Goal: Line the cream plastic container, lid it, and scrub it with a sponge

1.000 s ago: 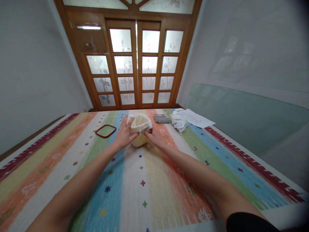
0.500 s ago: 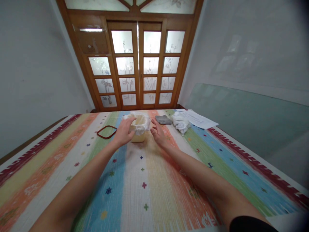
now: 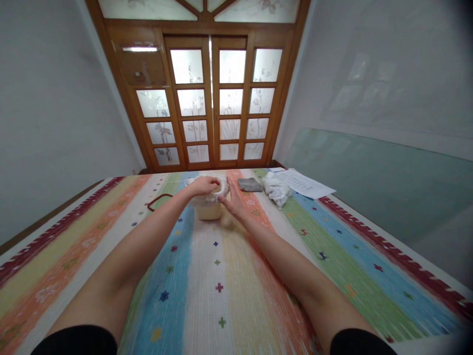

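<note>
- Your left hand (image 3: 207,185) reached in over the mouth of the pale yellow container (image 3: 209,213), with the back of the hand uppermost and the fingers curled toward the opening.
- You had those fingers partly hidden by the hand itself, so I cannot tell whether they pinched the white liner (image 3: 207,200) or only rested on it.
- Your right hand (image 3: 233,198) stood at the right side of the rim, its grip wide: the thumb lay near the front edge and the fingers pointed up and away, well apart from the thumb.
- The container stood upright on the striped tablecloth (image 3: 221,281), between your two hands and toward the far end of the table, with the liner hanging over its rim and covering its upper part.
- To the left of the container, you had a dark red ring-like frame (image 3: 157,196) lying flat on the cloth, partly hidden behind your left forearm.
- To the right, near your right hand but apart from it, lay a flat grey item (image 3: 250,185).
- Just beside that, farther right, sat a crumpled white bundle (image 3: 277,190), with a printed paper sheet (image 3: 306,184) next to it.
- Beyond the table rose wooden doors (image 3: 213,108) with frosted panes.
</note>
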The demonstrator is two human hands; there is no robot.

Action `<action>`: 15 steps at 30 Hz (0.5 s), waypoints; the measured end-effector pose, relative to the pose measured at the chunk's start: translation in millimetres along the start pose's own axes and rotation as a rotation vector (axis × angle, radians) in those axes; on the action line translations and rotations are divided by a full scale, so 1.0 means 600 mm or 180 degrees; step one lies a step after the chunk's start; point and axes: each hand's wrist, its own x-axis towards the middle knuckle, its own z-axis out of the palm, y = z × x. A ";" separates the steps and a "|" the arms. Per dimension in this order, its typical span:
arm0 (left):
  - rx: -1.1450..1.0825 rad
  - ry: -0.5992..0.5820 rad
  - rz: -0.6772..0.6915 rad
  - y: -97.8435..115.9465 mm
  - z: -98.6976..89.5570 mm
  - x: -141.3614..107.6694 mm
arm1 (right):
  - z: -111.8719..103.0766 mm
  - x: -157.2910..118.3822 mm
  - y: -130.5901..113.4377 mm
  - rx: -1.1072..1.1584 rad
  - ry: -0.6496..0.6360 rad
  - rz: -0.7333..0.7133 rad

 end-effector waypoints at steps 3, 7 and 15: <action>0.0091 -0.0346 0.0146 0.000 0.005 0.015 | -0.001 -0.001 0.007 0.0127 -0.0195 0.0085; 0.0092 -0.0551 0.0385 0.006 0.009 0.033 | 0.004 -0.005 0.016 0.0291 -0.0278 0.0068; -0.0476 -0.0991 0.0739 0.007 0.003 0.039 | 0.004 -0.003 0.017 0.0274 -0.0018 0.0142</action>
